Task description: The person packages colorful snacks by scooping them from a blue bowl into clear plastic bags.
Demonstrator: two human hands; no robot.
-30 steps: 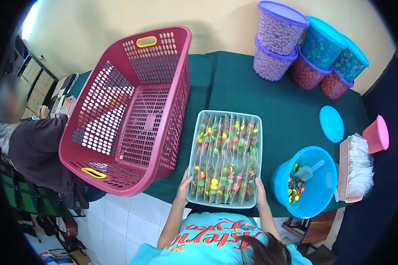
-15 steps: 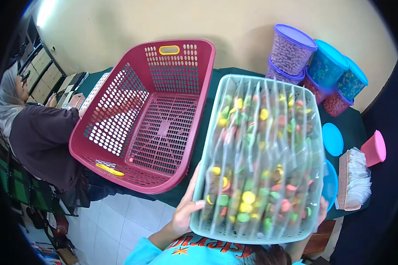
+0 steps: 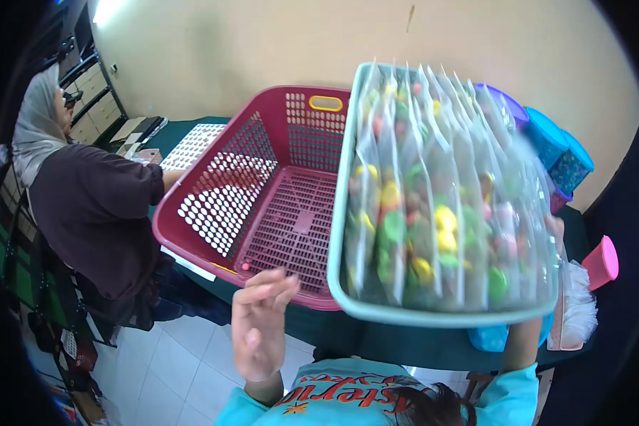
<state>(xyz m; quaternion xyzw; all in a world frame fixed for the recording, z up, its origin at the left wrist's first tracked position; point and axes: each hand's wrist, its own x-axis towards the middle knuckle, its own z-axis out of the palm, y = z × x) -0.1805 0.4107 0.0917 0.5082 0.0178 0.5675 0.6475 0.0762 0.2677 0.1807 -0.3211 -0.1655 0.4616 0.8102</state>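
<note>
A light green basket (image 3: 447, 317) is held up in front of me, tilted towards me. Packed upright in rows inside it are clear plastic pouches (image 3: 444, 234) of yellow, green, pink and brown round pieces, somewhat blurred. My right hand (image 3: 556, 228) grips the basket's right side, its fingers partly hidden behind the wall. Off the basket, my left hand (image 3: 261, 323) is raised with fingers stretched out and nothing in it. Just beyond that hand stands a large maroon plastic basket (image 3: 302, 222), with one small pink piece on its floor.
At the left a person (image 3: 96, 213) in a dark top works beside a white perforated tray (image 3: 194, 145). Lidded tubs (image 3: 539, 135) stand behind the green basket. Further right are a pink container (image 3: 601, 263) and a box of clear bags (image 3: 579, 305).
The green basket has risen and moved slightly right, now overlapping the maroon basket's right edge. My left hand has let go of it and moved left. The view has shifted.
</note>
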